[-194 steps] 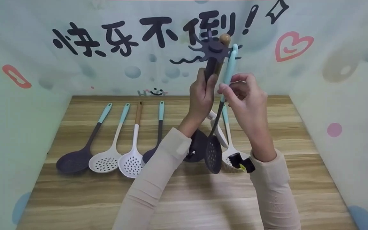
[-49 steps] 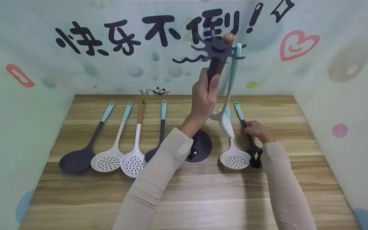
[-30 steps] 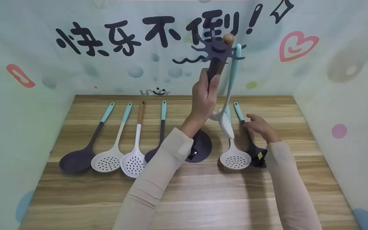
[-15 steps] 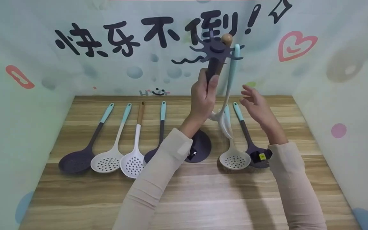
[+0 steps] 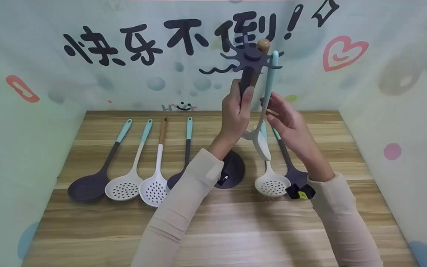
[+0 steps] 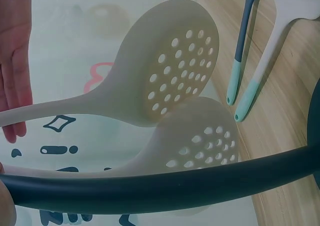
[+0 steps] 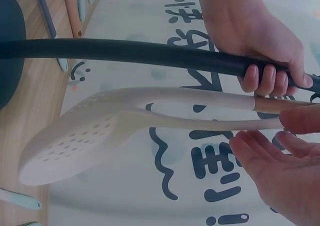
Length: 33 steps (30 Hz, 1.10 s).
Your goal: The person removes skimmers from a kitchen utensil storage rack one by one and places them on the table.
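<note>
My left hand (image 5: 235, 109) grips the dark pole (image 6: 150, 192) of a utensil stand. Its hooked top (image 5: 252, 57) spreads above that hand, and its round base (image 5: 237, 168) rests on the table, partly hidden by my sleeve. From the hooks hang a cream skimmer with a mint handle (image 5: 270, 79) and a white skimmer with a wooden handle (image 7: 280, 105), their perforated bowls overlapping in the wrist views. My right hand (image 5: 291, 126) is at the mint-handled skimmer, its loosely extended fingers passing behind the handle and its thumb close on the near side.
Along the left of the table (image 5: 213, 237) lie several utensils: a dark round one (image 5: 89, 188), a cream skimmer (image 5: 122, 187), a white skimmer (image 5: 152, 191) and another dark one (image 5: 187, 148). Right of the base lie a cream skimmer (image 5: 272, 185) and a dark skimmer (image 5: 291, 167).
The dark skimmer, earlier up at the stand with my right hand, now lies on the table at the right. My right hand let it go and rose to the hanging mint-handled skimmer.
</note>
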Motion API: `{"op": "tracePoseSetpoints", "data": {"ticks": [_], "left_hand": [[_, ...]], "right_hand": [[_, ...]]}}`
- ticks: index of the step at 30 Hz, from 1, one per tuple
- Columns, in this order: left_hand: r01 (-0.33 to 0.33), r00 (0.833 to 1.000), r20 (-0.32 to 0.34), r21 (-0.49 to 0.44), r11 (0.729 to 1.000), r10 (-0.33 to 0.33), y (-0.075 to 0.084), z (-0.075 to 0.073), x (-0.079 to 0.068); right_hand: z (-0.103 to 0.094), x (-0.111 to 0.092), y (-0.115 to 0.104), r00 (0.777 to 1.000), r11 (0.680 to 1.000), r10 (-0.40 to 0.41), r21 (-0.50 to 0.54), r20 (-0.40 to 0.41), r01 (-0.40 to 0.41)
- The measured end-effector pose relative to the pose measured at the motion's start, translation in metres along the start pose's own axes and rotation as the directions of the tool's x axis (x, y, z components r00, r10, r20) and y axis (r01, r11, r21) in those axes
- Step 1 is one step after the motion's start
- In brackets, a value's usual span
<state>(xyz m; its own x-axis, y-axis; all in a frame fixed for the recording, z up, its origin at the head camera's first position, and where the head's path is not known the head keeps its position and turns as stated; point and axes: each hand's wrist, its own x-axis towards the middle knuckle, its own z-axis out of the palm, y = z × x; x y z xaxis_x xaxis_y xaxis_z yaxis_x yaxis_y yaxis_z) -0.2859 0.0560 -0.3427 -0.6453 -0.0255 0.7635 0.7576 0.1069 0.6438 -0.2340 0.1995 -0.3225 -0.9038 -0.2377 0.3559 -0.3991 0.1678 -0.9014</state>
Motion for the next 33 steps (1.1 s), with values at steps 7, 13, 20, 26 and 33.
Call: {"op": "tracePoseSetpoints", "data": {"ticks": [7, 13, 20, 26, 33], "left_hand": [[-0.012, 1.000, 0.002, 0.001, 1.000, 0.012, 0.0002, 0.0006, 0.0006], [-0.034, 0.999, -0.002, 0.006, 0.999, 0.034, -0.0007, 0.0005, 0.0012], [-0.048, 0.999, -0.003, 0.001, 0.999, 0.048, -0.0012, -0.0004, 0.0012], [-0.054, 0.998, -0.024, 0.005, 0.999, 0.054, -0.0012, 0.0001, 0.0018], [-0.048, 0.999, -0.025, -0.001, 0.999, 0.048, -0.0012, 0.0010, 0.0015]], "right_hand": [[0.0040, 0.0002, -0.0031, 0.999, 1.000, -0.006, 0.005, -0.040, 0.006], [0.0037, 0.0009, -0.0040, 0.996, 0.999, 0.025, -0.031, -0.091, -0.028], [0.0043, 0.0012, -0.0060, 0.990, 0.996, 0.053, -0.071, -0.130, -0.062], [0.0039, -0.0002, -0.0050, 0.991, 0.997, -0.004, -0.079, -0.136, -0.006], [0.0042, -0.0027, -0.0061, 0.992, 0.997, -0.004, -0.082, -0.128, -0.007]]}}
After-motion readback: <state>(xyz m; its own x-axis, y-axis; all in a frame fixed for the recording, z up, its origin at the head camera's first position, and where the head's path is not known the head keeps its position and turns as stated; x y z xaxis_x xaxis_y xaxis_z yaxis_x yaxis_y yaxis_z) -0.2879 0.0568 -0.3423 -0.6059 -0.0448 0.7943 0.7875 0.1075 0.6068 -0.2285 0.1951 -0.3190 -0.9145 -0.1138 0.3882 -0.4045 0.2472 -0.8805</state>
